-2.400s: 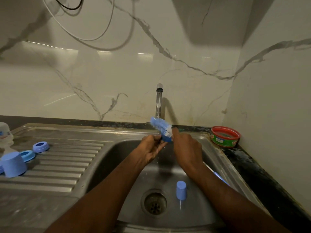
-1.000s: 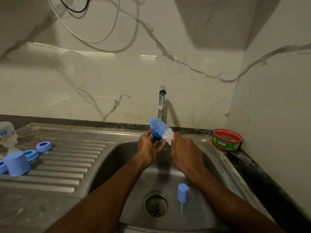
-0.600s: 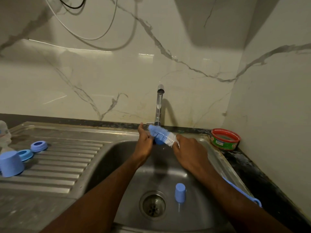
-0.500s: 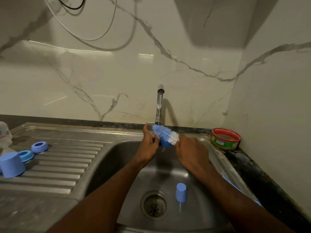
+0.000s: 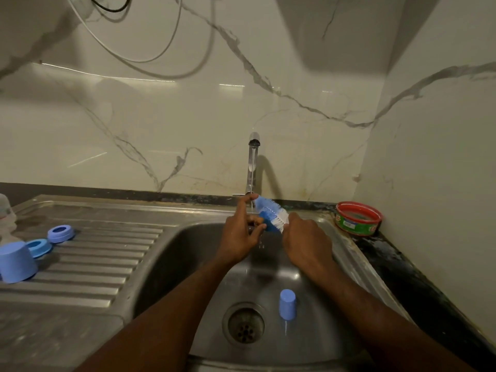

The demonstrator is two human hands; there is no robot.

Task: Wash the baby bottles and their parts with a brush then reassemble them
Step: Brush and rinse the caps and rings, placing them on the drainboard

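Taking the stainless steel sink basin (image 5: pixel 188 264) as landmark and reading left to right. On the ribbed draining board left of the basin, one large pale blue plastic cap (image 5: pixel 16 261) is sitting upside down, and two blue screw rings (image 5: pixel 60 233) are lying beside it, nearer the basin. One clear bottle (image 5: pixel 5 213) is showing partly at the frame's far left edge.

Over the back of the basin, the left hand (image 5: pixel 240 234) is reaching forward with its forefinger raised straight; its thumb and remaining fingers are pinching a small blue bottle part (image 5: pixel 264 220). The right hand (image 5: pixel 306 244) is curling round the handle of one blue-and-white bristle brush (image 5: pixel 271 212), whose bristles are pressing on that part. Both are sitting directly under one chrome tap (image 5: pixel 252 165), with water dripping below them.

On the basin floor, one small pale blue cap (image 5: pixel 287 304) is standing just right of the round drain (image 5: pixel 245 323).

Right of the basin, on the dark counter, one round red-and-green tub (image 5: pixel 358 218) is standing; its label is too small to be read.
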